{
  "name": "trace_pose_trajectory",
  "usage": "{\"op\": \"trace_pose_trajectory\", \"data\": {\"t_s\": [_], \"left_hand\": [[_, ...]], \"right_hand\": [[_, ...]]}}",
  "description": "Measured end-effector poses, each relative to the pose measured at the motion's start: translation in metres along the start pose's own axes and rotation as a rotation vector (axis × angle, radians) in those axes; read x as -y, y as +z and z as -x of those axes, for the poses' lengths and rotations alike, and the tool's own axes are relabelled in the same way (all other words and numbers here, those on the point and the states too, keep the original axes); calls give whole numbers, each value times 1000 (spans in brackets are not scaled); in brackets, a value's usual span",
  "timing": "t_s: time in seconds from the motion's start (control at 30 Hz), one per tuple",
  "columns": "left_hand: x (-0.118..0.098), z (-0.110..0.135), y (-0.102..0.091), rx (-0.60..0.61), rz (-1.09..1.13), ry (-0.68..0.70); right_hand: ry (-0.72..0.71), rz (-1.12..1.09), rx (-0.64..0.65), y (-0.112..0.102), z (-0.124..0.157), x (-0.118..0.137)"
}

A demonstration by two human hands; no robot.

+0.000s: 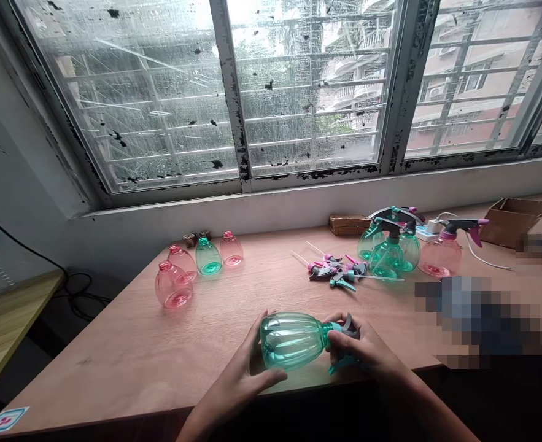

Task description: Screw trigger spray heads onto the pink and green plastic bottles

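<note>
A clear green spray bottle (293, 341) lies on its side in the air above the table's front edge, its base to the left. My left hand (245, 368) cups the base end, thumb below and fingers behind. At the neck, my right hand (367, 347) is closed around the grey and teal trigger head (350, 328), which sits on the bottle's mouth. Whether the collar is fully tight cannot be seen. Beyond my hands lies a pile of loose trigger heads (337, 270) in grey, pink and teal, with thin white tubes.
On the left stand pink bottles (174, 288) and a green bottle (209, 258) without heads. Green bottles (387, 258) and a pink bottle (441, 255) with heads stand right. Behind are a flat brown box (348, 224), an open carton (512, 221) and a power strip (427, 232). A blurred patch covers the right.
</note>
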State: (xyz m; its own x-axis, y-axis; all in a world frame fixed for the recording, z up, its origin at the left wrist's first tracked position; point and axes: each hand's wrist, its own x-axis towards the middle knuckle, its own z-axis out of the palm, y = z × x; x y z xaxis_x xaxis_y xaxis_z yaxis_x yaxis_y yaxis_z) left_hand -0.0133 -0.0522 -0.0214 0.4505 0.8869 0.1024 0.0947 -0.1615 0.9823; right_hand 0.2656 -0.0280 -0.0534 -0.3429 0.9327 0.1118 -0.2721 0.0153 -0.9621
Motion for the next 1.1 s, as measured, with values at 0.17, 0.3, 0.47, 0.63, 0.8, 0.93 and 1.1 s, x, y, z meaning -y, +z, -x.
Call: {"op": "trace_pose_trajectory", "data": {"t_s": [0.17,0.3,0.47,0.63,0.8,0.93,1.1], "left_hand": [[-4,-1,2,10,4,31],[-2,1,0,27,33,4],[1,1,-3,-3,19,-27],[-5,1,2,-19,27,2],[-1,0,0,22,56,-1],[8,-2,-5,-6,18,-13],[1,-1,-1,-49,-18,-1]], "right_hand": [[-2,-1,7,-1,-1,-1],[6,-3,-4,0,-1,2],[8,-7,0,1,-1,2],[-5,-12,8,-1,-2,-1],[-5,-8,10,-2,-2,-3],[-5,-3,12,-2,-2,-2],[2,-4,5,0,0,1]]}}
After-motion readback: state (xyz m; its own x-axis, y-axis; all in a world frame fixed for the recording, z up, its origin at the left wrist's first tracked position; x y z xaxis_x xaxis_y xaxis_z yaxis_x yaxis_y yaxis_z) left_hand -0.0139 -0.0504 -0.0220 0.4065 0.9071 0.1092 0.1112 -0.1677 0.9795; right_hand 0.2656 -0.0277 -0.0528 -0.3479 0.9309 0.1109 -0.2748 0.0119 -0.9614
